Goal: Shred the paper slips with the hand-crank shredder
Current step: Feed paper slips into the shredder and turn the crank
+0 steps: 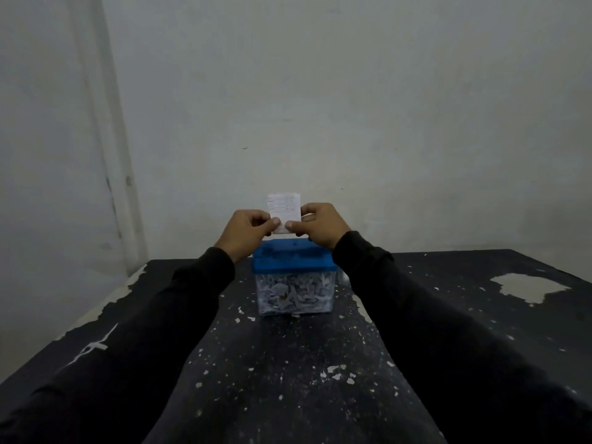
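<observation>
A small white paper slip (pixel 283 208) with faint print is held upright above the shredder. My left hand (pixel 245 233) pinches its lower left edge and my right hand (pixel 322 224) pinches its lower right edge. Just below them stands the hand-crank shredder, with a blue lid (pixel 293 259) on a clear bin (pixel 294 294) packed with white paper shreds. The slip's bottom edge hangs a little above the lid. The crank is hidden behind my right wrist.
The shredder stands on a black table (pixel 288 363) with chipped paint and white flecks. A large bare patch (pixel 528 286) shows at the right. Pale walls close in behind and at the left, near the table's left edge (pixel 96 318).
</observation>
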